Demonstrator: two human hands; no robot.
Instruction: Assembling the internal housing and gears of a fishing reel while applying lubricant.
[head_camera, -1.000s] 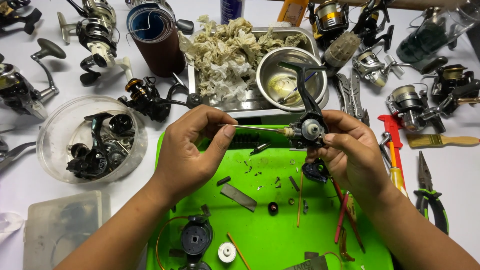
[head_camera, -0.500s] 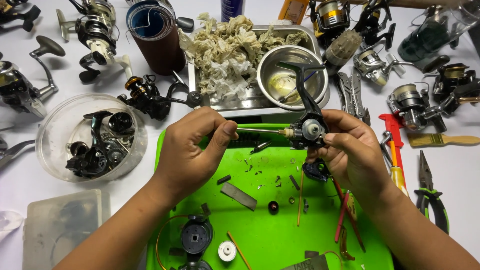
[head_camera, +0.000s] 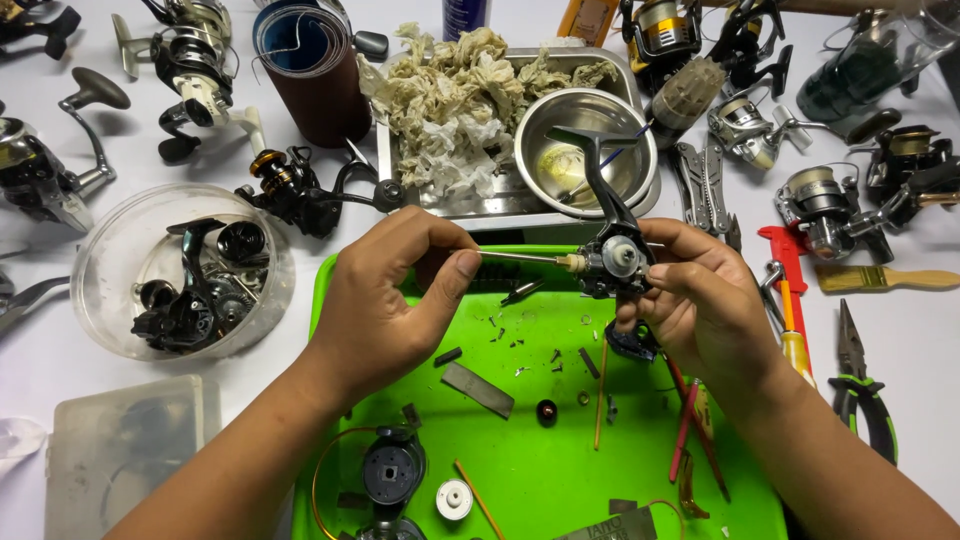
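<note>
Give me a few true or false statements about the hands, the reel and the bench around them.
1. The right hand holds a black fishing reel body. True.
2. The left hand lies flat on the tray. False: it pinches a thin rod that meets the reel.
3. The tray under the hands is green. True.
4. The steel bowl is heaped with crumpled paper. False: the paper lies beside it.
</note>
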